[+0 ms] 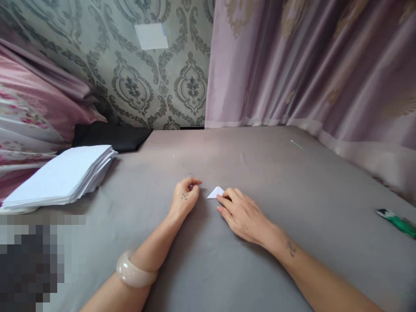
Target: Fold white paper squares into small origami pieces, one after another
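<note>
A small white folded paper triangle (213, 194) lies just right of the centre of the frame, flat on the grey-covered table (276, 173), one point toward the top of the picture. The person's right hand (243, 212) comes in from the lower right and rests its fingertips on the triangle's right part, pressing it from above; thumb and index finger stand apart, with the thumb tip below the paper's lower edge. The left hand (186, 197), left of centre, is near the triangle but not touching it. Its fingers are curled in toward the thumb, and I cannot tell whether anything is pinched there. A pale, glossy bangle (136, 271) circles the left forearm at the lower left.

At the left edge of the frame sits a thick stack of white paper (61, 173), its sheets unevenly aligned. Behind it, a black flat item (110, 135) lies by the table's far edge; whether it is a bag or a cover, and whether it contains anything, cannot be told. A thin pale stick (296, 144) lies at the upper right of the table, and a green object with a black-and-white end (398, 222) lies at the right edge.
</note>
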Available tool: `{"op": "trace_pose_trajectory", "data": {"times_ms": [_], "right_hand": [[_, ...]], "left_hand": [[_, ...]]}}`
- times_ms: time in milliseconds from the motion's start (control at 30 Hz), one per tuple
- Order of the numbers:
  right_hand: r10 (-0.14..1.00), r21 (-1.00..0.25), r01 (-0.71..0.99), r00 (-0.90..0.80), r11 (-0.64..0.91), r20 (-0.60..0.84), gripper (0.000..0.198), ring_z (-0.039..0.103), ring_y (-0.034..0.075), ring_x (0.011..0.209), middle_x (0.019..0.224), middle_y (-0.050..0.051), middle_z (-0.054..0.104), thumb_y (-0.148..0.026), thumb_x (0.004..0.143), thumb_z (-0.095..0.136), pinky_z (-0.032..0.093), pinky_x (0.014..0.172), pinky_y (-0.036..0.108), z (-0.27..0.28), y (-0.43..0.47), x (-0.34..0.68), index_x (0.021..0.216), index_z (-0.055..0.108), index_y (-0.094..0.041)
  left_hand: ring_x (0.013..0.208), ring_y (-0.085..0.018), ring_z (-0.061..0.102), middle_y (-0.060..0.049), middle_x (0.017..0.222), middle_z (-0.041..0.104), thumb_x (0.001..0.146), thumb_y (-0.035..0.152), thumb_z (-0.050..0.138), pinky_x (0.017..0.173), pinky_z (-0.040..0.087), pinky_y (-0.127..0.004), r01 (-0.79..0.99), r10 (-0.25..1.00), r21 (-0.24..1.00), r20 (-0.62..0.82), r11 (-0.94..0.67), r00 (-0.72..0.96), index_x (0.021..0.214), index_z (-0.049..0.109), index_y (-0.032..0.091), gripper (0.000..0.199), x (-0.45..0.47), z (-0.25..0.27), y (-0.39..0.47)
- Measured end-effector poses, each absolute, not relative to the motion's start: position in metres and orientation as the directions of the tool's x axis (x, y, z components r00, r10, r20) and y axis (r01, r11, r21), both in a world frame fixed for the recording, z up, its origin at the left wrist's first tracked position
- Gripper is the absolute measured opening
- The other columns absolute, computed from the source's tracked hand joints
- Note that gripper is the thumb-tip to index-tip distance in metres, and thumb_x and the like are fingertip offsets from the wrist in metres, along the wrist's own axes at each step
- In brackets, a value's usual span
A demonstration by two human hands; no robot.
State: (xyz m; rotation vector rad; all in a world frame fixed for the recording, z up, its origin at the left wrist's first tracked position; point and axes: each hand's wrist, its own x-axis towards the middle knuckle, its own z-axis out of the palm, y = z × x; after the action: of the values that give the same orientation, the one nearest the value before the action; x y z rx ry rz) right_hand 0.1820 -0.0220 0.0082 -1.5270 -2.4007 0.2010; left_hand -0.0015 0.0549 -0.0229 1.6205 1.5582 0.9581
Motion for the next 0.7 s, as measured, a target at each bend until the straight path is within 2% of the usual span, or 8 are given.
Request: {"op": "trace_pose_trajectory", "data": {"times_ms": [167,267,333,433,567,700], "right_hand": [[0.912,-0.238,0.885,-0.360,0.401,0.197,0.028,0.050,0.019,0.092,0.099,0.007,0.055,-0.030,0.094,0.040,0.043,0.082,0.035,0.008,-0.021,0.176,0.109,0.061,-0.021],[0.916,-0.297,0.871,-0.338,0.392,0.217,0.026,0.050,0.018,0.094,0.099,0.006,0.055,-0.028,0.094,0.041,0.043,0.085,0.034,0.004,-0.019,0.179,0.104,0.064,-0.022],[0.914,-0.372,0.840,-0.321,0.395,0.248,0.024,0.050,0.018,0.099,0.104,0.006,0.054,-0.026,0.093,0.043,0.042,0.088,0.033,-0.001,-0.016,0.184,0.102,0.065,-0.022],[0.919,-0.513,0.771,-0.242,0.377,0.312,0.018,0.050,0.017,0.105,0.113,0.007,0.053,-0.022,0.089,0.050,0.041,0.092,0.032,-0.012,-0.008,0.192,0.099,0.065,-0.022],[0.939,-0.635,0.702,-0.152,0.322,0.309,0.031,0.054,0.018,0.099,0.104,0.006,0.061,-0.019,0.082,0.057,0.042,0.089,0.034,-0.024,0.001,0.197,0.113,0.056,-0.022],[0.957,-0.761,0.581,-0.149,0.288,0.249,0.029,0.058,0.016,0.086,0.094,0.004,0.064,-0.015,0.080,0.057,0.045,0.080,0.030,-0.024,0.003,0.196,0.108,0.058,-0.020]], "left_hand": [[0.070,-0.016,0.056,-0.004,0.074,0.064,0.081,0.029,0.048,0.069,0.042,-0.029,0.660,0.976,0.722,0.101,-0.207,0.195,0.091,0.070,0.018,0.027,0.008,-0.019,0.051],[0.083,-0.020,0.057,-0.007,0.088,0.066,0.082,0.033,0.051,0.079,0.040,-0.034,0.714,0.948,0.632,0.115,-0.301,0.298,0.089,0.071,0.021,0.024,0.014,-0.016,0.047],[0.086,-0.021,0.056,-0.007,0.092,0.066,0.081,0.034,0.054,0.081,0.040,-0.036,0.716,0.938,0.618,0.109,-0.324,0.330,0.090,0.070,0.021,0.023,0.017,-0.016,0.047],[0.084,-0.020,0.056,-0.007,0.090,0.066,0.078,0.035,0.058,0.078,0.040,-0.034,0.690,0.933,0.653,0.073,-0.312,0.352,0.092,0.069,0.019,0.024,0.018,-0.018,0.047],[0.072,-0.016,0.055,-0.003,0.077,0.064,0.075,0.033,0.062,0.068,0.040,-0.028,0.602,0.942,0.761,0.032,-0.240,0.334,0.088,0.066,0.017,0.021,0.016,-0.020,0.045],[0.064,-0.012,0.051,0.001,0.070,0.058,0.076,0.032,0.061,0.061,0.039,-0.024,0.406,0.907,0.871,0.099,-0.278,0.410,0.087,0.059,0.016,0.020,0.016,-0.020,0.037]]}}
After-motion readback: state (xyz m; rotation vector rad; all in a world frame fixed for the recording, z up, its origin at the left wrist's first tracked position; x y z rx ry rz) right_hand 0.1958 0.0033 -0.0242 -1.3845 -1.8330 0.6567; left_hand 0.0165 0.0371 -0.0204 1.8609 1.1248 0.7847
